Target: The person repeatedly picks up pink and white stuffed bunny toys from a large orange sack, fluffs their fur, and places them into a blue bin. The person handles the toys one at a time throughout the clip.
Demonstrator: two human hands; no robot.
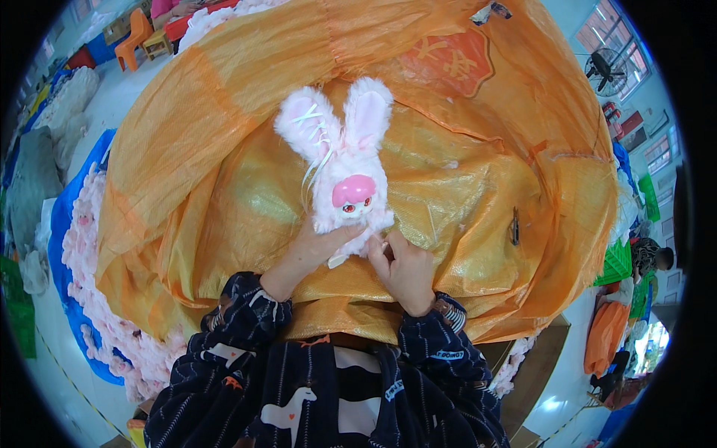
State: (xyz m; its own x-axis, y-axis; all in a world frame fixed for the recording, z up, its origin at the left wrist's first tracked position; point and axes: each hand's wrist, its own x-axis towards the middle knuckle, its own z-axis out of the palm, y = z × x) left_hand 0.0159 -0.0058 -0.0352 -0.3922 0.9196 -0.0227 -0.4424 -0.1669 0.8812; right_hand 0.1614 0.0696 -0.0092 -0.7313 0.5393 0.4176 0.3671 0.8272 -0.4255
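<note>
A fluffy pale pink rabbit doll [349, 166] stands upright in front of me, its long ears pointing away. It has a pink fringe, red eyes and white ribbon [308, 123] laced over its left-hand ear, with loose ends hanging down. My left hand [317, 243] is closed around the doll's lower body, thumb across its front. At the doll's lower right side, my right hand [399, 265] pinches with curled fingers; whatever lies between the fingertips is too small or hidden to make out. Beneath is a large orange woven plastic sheet [463, 201].
Small dark metal snips [514, 227] lie on the sheet to the right. Piles of pink plush pieces [82, 224] in blue sacking are at the left. A green crate [617, 263] stands at the right, an orange chair [133, 39] at the far left. Other people sit farther off.
</note>
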